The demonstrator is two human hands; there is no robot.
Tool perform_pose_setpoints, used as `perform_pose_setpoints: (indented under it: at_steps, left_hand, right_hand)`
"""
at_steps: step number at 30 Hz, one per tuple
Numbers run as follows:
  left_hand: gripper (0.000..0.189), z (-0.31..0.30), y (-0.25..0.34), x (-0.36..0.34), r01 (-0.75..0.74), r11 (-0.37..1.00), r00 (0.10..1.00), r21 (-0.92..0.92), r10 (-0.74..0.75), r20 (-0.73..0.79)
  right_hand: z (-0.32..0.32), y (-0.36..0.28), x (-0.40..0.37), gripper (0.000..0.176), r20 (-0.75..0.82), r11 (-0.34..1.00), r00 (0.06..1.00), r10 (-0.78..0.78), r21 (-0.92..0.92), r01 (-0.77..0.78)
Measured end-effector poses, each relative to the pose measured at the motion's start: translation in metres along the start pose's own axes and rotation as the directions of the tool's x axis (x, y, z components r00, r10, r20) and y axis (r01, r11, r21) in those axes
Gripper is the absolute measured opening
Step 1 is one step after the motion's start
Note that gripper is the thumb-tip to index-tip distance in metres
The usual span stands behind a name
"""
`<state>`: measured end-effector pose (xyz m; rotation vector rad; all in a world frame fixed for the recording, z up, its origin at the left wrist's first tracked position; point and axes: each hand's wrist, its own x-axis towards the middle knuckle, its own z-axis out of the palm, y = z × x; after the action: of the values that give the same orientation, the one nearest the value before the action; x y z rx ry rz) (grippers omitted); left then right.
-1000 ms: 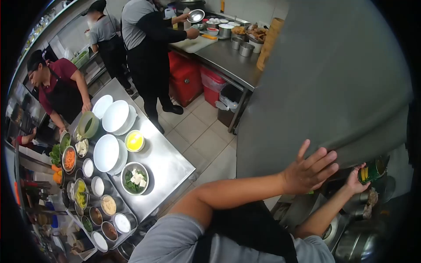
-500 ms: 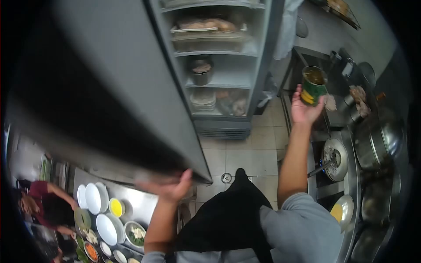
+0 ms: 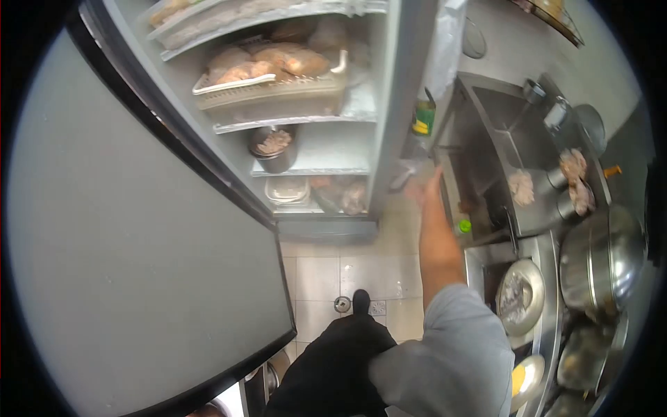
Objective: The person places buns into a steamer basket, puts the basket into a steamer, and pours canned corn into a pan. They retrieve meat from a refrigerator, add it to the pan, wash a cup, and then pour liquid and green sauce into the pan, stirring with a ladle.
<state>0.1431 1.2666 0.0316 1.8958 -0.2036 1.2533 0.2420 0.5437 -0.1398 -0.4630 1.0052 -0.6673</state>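
Note:
The green can with a yellow label (image 3: 423, 119) is beside the fridge's right side, its dark lid raised at the top. My right hand (image 3: 422, 189) reaches toward that side, blurred by motion, fingers apart and holding nothing. A visible gap lies between hand and can, and a pale plastic bag (image 3: 415, 167) is nearest the hand. My left hand is not in view. A large grey fridge door (image 3: 153, 250) stands open across the left side.
The open fridge (image 3: 323, 149) holds a basket of packaged food (image 3: 271, 97), a metal pot (image 3: 276, 156) and white containers (image 3: 287, 190). At the right are a metal sink (image 3: 500, 132), a pan on the stove (image 3: 520, 297) and a large metal pot (image 3: 601, 260).
The can has left my right hand and is now beside the fridge. That hand has moved left. My left hand has gone out of view, and the fridge appears larger.

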Motion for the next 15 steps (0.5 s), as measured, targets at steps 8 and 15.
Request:
perform_pose_setpoints:
  at_steps: [8,15]
  left_hand:
    - [0.074,0.014,-0.019,-0.097,0.340,0.896,0.925,0.285,-0.373,0.070]
    - [0.078,0.060,-0.032,-0.126,0.651,0.684,0.739,0.329,-0.670,-0.071]
  right_hand:
    - [-0.195,0.278,-0.034,0.052,-0.117,0.063,0.708,0.696,-0.973,-0.222]
    - [0.079,0.162,-0.152,0.064,0.525,0.308,0.291,0.800,-0.775,0.552]
